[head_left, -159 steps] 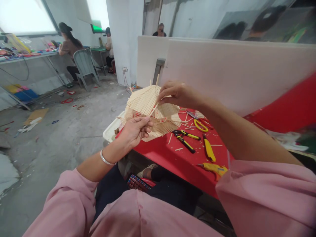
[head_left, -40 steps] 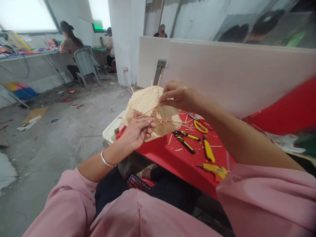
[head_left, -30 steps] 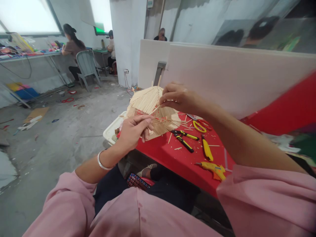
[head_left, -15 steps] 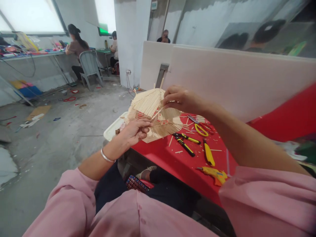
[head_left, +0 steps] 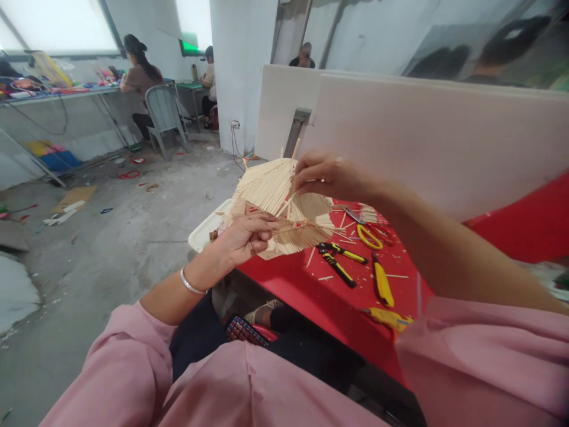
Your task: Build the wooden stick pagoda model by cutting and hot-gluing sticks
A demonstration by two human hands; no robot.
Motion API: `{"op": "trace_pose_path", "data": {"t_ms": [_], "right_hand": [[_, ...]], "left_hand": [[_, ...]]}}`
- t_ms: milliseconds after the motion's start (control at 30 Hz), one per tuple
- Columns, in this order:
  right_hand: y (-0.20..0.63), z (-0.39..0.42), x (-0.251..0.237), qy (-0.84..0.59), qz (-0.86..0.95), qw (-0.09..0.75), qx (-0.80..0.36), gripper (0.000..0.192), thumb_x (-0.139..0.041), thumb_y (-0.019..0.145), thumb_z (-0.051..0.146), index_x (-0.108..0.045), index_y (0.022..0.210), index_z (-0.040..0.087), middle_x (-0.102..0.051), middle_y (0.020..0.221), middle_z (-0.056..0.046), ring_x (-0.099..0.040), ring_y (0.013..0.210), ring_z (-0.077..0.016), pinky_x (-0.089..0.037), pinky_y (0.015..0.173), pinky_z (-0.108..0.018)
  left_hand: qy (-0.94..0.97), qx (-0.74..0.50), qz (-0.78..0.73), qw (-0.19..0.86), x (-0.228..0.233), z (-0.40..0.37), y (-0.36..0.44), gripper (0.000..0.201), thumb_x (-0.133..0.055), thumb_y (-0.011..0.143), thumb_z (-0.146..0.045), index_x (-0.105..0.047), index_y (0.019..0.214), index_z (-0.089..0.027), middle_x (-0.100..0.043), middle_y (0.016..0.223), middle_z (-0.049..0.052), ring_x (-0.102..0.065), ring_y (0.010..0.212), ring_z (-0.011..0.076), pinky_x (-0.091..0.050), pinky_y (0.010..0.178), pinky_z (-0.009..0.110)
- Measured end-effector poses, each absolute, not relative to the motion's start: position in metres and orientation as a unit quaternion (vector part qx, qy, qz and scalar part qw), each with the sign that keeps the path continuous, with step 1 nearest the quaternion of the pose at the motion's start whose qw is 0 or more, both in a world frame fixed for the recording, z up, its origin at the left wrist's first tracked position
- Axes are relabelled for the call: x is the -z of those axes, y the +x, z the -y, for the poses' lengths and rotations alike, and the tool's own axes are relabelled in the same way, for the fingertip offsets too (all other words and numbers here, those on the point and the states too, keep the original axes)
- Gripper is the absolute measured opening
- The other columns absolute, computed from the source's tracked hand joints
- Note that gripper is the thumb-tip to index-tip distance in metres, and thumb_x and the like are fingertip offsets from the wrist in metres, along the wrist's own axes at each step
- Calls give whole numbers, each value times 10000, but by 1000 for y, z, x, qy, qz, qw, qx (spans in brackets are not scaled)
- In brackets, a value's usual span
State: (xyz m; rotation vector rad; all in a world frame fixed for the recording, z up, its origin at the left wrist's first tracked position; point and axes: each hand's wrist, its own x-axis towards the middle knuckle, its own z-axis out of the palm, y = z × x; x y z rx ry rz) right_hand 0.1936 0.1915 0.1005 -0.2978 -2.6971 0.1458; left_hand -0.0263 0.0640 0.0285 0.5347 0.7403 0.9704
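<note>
A structure of thin pale wooden sticks [head_left: 262, 187], laid side by side in slanted panels, stands at the table's far left corner. My right hand [head_left: 326, 177] is closed at its upper right side, fingertips pinching one end of a thin wooden stick [head_left: 284, 205]. At the front of the structure, my left hand [head_left: 249, 238] has its thumb and fingers closed at the stick's lower end. Its fingertips partly cover that end. Whether the stick touches the panel behind it I cannot tell. Lower fanned sticks [head_left: 302, 238] spread out beneath my hands.
On the red table [head_left: 284, 284] lie black-and-yellow pliers [head_left: 340, 264], yellow-handled scissors [head_left: 368, 236], a yellow cutter [head_left: 382, 281], a yellow glue gun [head_left: 389, 318] and loose stick pieces. A white tray [head_left: 198, 236] juts out at the left. A white board [head_left: 400, 136] stands behind. Other people sit farther back.
The view has shifted slightly, so the table and tools appear a little farther right. Both hands stay at the stick, with their grip much the same.
</note>
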Motion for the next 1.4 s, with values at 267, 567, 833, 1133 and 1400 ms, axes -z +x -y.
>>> {"op": "trace_pose_path", "data": {"t_ms": [267,567,833,1133,1400], "right_hand": [[193,-194,-101,-103,970,215,-40,239,-598,998,382,-739,881,229,-631,908,-40,-585,864,-155,-453,804,-311],[191,-195,-102,-94,971,217,-31,260,-602,993,413,-740,868,231,-636,892,-37,-583,846,-151,-453,796,-303],[189,-195,-103,-88,971,220,-36,255,-602,993,412,-746,880,236,-635,882,-34,-584,836,-150,-452,786,-304],[189,-191,-105,-107,972,207,-44,256,-593,992,419,-751,883,250,-647,899,-41,-585,859,-165,-459,808,-321],[190,-193,-104,-109,971,206,-46,241,-609,984,409,-738,873,238,-633,898,-39,-579,858,-159,-455,811,-315]], "left_hand": [[263,-441,-337,789,-27,-65,-26,156,-669,730,28,-661,831,-91,-540,606,-51,-434,429,1,-227,322,86],[257,-441,-339,790,-27,-66,-26,167,-671,734,35,-666,856,-79,-537,597,-54,-418,419,0,-217,319,93],[257,-441,-336,791,-28,-65,-25,171,-680,738,34,-666,865,-80,-518,586,-63,-413,414,-2,-217,320,90],[264,-438,-337,790,-28,-66,-26,162,-701,738,29,-662,842,-89,-514,578,-66,-421,415,-1,-221,322,96],[260,-438,-336,792,-28,-65,-26,152,-693,736,29,-657,826,-89,-540,596,-54,-429,419,0,-223,321,94]]}}
